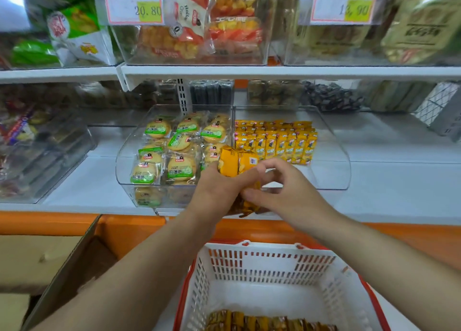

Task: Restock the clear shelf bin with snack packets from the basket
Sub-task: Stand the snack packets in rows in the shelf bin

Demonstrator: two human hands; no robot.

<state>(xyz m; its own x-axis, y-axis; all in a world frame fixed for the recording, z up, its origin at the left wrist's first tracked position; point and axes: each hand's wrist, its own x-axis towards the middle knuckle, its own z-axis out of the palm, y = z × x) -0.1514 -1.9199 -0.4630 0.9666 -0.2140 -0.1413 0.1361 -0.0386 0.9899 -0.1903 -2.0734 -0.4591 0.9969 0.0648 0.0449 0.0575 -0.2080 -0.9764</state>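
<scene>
2 hands [239,188], 1 basket [274,263]

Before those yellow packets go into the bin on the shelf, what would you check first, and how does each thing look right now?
1. Bundle of yellow packets gripped: ok, left hand and right hand both hold it.
2. Right bin chosen: ok, the clear bin already holds matching yellow packets in rows.
3. Room in the bin: ok, its front part looks bare.
4. Neighbouring biscuit bin avoided: cannot tell, the bundle overlaps it in this view.
5. More stock left: ok, packets lie in the basket.
</scene>
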